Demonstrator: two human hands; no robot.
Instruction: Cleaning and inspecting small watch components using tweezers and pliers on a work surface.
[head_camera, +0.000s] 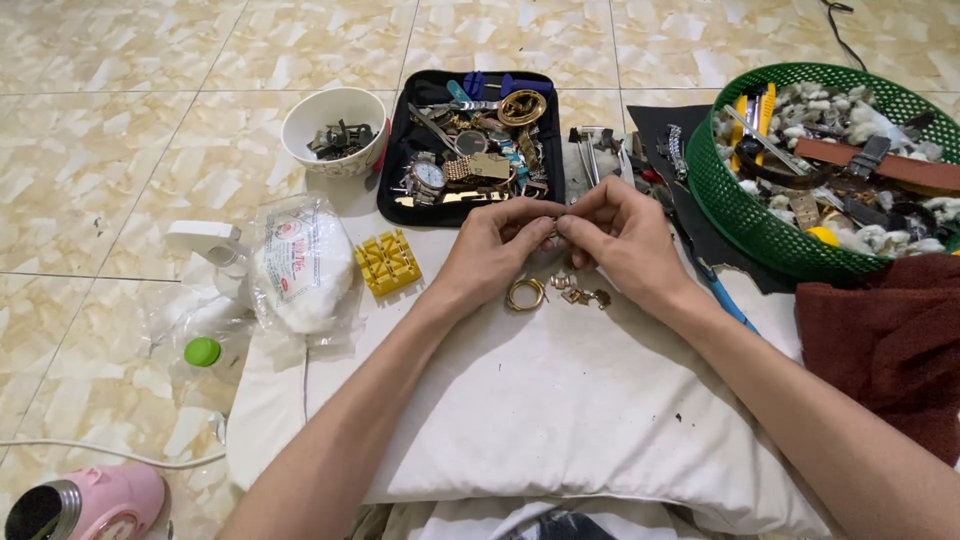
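Observation:
My left hand (495, 245) and my right hand (620, 235) meet fingertip to fingertip over a white cushion (560, 400). Between the fingers of both hands I pinch a small metal part (553, 233), mostly hidden by the fingertips. Just below my hands a gold ring-shaped watch case (525, 294) lies on the cushion, with a few small gold band links (582, 292) beside it.
A black tray (470, 150) of watches and tools sits beyond my hands. A white bowl (335, 130) of metal bits stands left of it. A green basket (810, 160) of straps is at the right, a dark red cloth (885, 340) below it. A yellow holder block (387, 263), a plastic bag (300, 265) and a spray bottle (215, 245) lie left.

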